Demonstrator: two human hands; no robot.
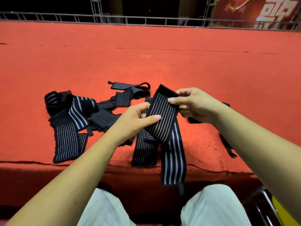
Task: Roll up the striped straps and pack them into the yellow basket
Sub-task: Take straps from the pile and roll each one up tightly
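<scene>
- Black elastic with thin pale stripes running lengthwise: this held strap (pixel 162 118) is lifted just above the red felt table (pixel 146 62), tilted, with its far end fuzzy and plain black.
- The left hand (pixel 136 118) grips the strap's middle, thumb laid across the striped face and fingers (pixel 143 106) curled underneath.
- The right hand (pixel 193 103) pinches the far end beside the fuzzy patch, thumb on top and the other fingers bent behind the fabric.
- From under the held strap a wide-striped strap (pixel 173 160) with broader grey bands hangs over the table's near edge and ends in a small black tab.
- Beside it, a fine-striped strap (pixel 144 150) lies flat, reaching the same edge.
- To the left, a loose heap of straps (pixel 70 128) sprawls unrolled and overlapping, some finely striped, some broadly striped.
- Farther back lies a looped strap (pixel 127 86) with a black loop at one end.
- A narrow black strap (pixel 227 145) shows behind the right forearm.
- Pale trousers (pixel 211 207) fill the bottom of the view; a yellow object (pixel 283 211) shows at the lower right corner, too cut off to identify.
</scene>
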